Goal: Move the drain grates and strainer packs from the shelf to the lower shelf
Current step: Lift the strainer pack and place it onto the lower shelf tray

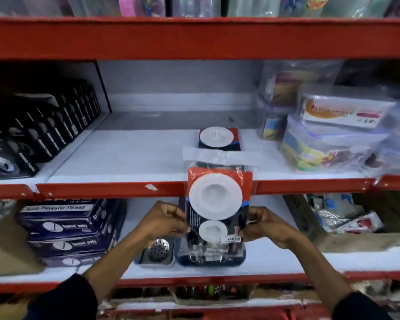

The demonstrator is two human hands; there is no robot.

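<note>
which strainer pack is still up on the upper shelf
The small strainer pack lying flat mid-shelf, untouched. The other strainer pack is held upright by both hands at the lower shelf.

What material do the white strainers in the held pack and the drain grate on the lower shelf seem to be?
White strainers: probably matte plastic, opaque white with no shine, sealed in a glossy clear bag. Drain grate: likely polished metal, perhaps steel, silver and reflective with punched holes.

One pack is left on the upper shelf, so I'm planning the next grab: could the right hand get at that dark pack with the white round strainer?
Probably yes, once freed. The right hand now grips the clear-bagged strainer pack; nothing stands before the dark pack with the white round strainer.
</note>
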